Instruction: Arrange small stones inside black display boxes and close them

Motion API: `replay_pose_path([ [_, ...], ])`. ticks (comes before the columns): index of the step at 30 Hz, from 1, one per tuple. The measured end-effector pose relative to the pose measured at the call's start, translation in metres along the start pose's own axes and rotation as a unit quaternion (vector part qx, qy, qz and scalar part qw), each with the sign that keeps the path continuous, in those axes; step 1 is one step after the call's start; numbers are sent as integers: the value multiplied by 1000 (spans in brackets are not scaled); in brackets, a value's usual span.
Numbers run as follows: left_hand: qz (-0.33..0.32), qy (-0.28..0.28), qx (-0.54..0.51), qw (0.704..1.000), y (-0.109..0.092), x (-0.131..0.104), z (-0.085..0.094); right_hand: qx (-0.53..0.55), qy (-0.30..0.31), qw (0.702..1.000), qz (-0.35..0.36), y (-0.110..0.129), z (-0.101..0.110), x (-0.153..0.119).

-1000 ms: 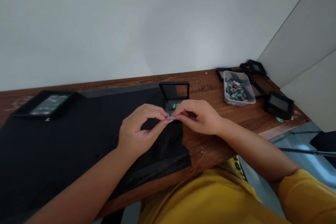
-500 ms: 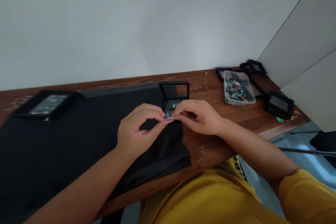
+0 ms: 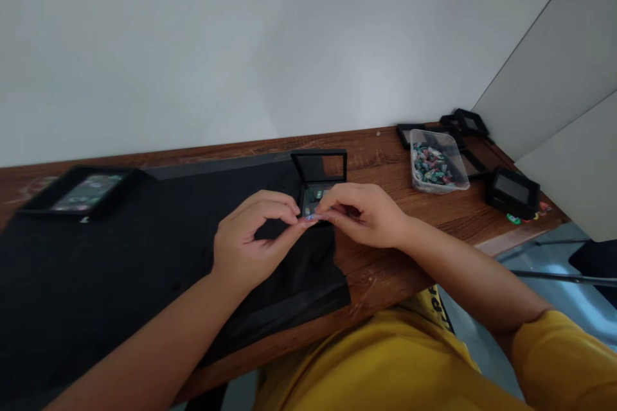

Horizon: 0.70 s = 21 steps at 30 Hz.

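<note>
Head view: small item [image 3: 311,217] pinched between two hands at an open black case [image 3: 319,167].
The item is clamped between the fingertips of the right hand [image 3: 365,215]; the left hand [image 3: 255,237] is placed against it, its grip unclear. Green pieces [image 3: 318,194] are seen inside the case.

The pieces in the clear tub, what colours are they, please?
The pieces are mostly green, some reddish or whitish, best seen in the head view.
</note>
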<state>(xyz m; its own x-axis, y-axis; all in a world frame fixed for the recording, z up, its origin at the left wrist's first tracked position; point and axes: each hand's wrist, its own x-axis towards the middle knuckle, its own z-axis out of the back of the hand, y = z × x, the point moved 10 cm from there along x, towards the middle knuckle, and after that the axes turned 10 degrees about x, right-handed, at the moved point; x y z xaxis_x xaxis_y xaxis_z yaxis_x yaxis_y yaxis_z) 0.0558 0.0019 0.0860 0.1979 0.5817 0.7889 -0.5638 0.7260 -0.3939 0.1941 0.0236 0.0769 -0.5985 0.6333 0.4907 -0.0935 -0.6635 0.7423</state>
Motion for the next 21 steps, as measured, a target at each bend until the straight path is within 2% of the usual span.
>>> replay_pose_path([
  [8,-22,4,3,1000,-2,0,0,3,-9,1000,20,4,2,0],
  [13,4,1,10,1000,1,0,1,0,-9,1000,11,3,2,0],
  [21,-29,-12,-1,1000,-5,1,3,-2,-18,1000,21,4,3,0],
])
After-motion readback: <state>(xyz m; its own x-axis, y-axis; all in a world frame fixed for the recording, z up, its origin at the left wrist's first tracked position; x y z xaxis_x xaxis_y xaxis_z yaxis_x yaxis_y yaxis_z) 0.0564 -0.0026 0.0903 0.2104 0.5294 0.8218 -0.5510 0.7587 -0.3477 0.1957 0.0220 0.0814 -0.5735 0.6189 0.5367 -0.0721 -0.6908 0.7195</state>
